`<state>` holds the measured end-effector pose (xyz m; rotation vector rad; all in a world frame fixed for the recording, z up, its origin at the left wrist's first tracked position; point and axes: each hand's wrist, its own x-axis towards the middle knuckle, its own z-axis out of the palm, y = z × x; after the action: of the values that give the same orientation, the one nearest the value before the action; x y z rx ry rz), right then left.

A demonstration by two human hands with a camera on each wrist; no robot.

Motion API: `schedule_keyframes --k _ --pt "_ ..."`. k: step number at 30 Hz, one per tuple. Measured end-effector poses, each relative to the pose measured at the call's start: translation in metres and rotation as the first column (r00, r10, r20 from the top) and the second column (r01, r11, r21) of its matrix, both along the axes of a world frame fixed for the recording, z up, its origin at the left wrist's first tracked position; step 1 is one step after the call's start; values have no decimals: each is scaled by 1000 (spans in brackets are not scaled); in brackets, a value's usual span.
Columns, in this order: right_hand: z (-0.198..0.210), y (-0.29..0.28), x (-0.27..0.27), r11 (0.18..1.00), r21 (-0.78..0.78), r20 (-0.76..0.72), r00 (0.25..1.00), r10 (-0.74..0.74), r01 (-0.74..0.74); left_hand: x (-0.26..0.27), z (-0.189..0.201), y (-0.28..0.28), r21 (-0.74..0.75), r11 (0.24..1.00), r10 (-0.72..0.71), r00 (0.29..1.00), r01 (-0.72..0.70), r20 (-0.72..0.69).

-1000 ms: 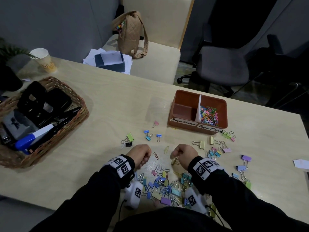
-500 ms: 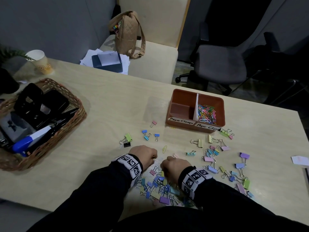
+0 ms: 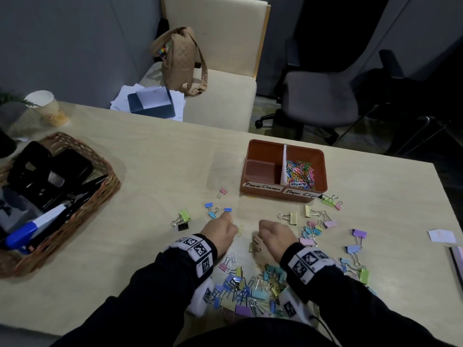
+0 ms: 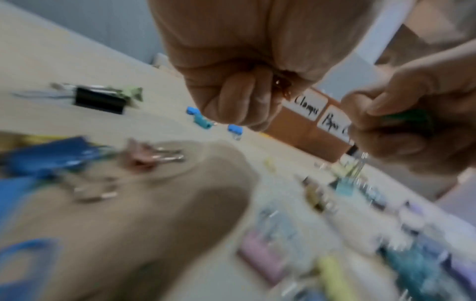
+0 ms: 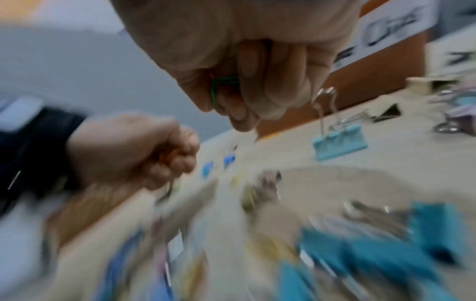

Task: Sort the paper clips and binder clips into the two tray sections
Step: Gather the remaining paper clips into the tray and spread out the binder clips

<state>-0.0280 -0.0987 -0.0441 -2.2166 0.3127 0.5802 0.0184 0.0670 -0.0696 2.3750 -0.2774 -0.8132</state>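
A head-camera view looks down on a pale wooden table. At the far left edge sits a wicker basket holding dark office tools and a blue-and-white marker. Above it, in the upper left, stands a paper cup.

Moving right, a few loose binder clips lie left of centre: a green and a black one together, then small blue ones.

Just below these, at lower centre, is the left hand, fingers curled into a loose fist. The left wrist view shows something small and orange-brown tucked between its curled fingers; what it is cannot be told. A yellow paper clip lies on the table just right of this hand.

Beside it, near but apart, the right hand is also curled, and the right wrist view shows a green paper clip pinched in its fingers.

Below both wrists, at the bottom centre, lies a dense pile of pastel binder clips.

Right of centre, above the hands, stands the orange tray with a white divider. Its left section, labelled "Paper Clamps", looks empty; its right section holds a heap of coloured paper clips.

More binder clips are scattered toward the lower right. A small white paper lies near the right edge.
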Motion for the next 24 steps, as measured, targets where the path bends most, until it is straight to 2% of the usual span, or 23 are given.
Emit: schedule_keyframes --k 1,2,4,6,8,12,15,17,19,21,24 --pt "6 -7 9 960 187 -52 978 -201 208 3 7 -9 -74 995 67 997 -68 -23" --pt "14 -16 19 861 332 -137 923 -360 385 5 15 -18 -151 977 141 988 -149 -66" --pt "27 -36 37 645 494 -275 809 -520 583 10 30 -38 -290 903 260 940 -317 -220" --pt "37 -58 50 512 575 -319 751 -578 639 17 43 -60 -358 840 271 887 -407 -373" --pt "41 -78 62 421 574 -351 676 -648 702 29 52 -82 -375 822 238 858 -428 -456" --pt "43 -104 79 272 550 -471 562 -680 790 59 65 -121 -420 800 212 857 -428 -470" --pt "49 -113 87 226 566 -482 541 -689 793 75 75 -146 -421 772 255 839 -476 -480" --pt "52 -116 92 187 586 -468 518 -716 788 82 80 -160 -421 716 307 793 -557 -527" --pt "55 -118 94 190 616 -432 530 -730 764 86 82 -170 -437 666 331 764 -605 -553" --pt "56 -119 97 221 638 -395 559 -729 738 89 78 -176 -450 654 351 771 -608 -532" --pt "54 -120 98 236 648 -369 570 -734 724 88 75 -176 -465 687 346 814 -559 -467"
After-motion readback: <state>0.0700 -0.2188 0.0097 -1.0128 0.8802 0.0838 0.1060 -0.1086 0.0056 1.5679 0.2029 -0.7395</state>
